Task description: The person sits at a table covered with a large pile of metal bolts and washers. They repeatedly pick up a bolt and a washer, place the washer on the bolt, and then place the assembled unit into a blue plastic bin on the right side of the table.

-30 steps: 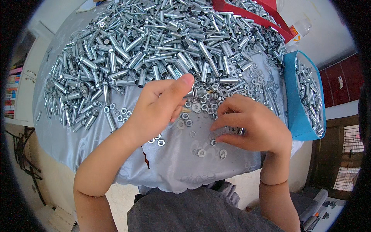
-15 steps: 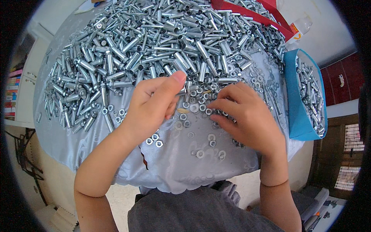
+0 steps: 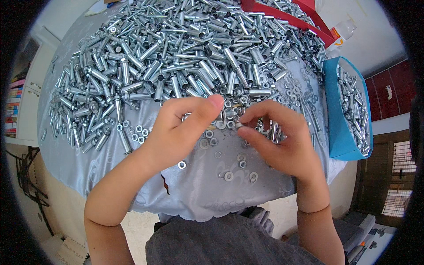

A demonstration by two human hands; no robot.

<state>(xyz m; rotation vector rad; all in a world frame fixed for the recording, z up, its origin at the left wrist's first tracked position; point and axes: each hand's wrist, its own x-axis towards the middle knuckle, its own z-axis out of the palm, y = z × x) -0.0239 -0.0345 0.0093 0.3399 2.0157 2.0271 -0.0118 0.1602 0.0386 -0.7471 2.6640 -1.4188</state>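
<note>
The left hand (image 3: 183, 128) and right hand (image 3: 282, 141) have moved closer together, just below the big pile of bolts (image 3: 185, 57). Both grips now pinch one small bolt (image 3: 230, 115) between them.

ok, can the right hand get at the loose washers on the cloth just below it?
Probably yes: the washers lie bare on the grey cloth, just beside the right hand, nothing covering them.

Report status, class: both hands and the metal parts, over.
Left hand and right hand meet fingertips over loose washers. Grip contents hidden. Pile of metal sleeves close behind.
</note>
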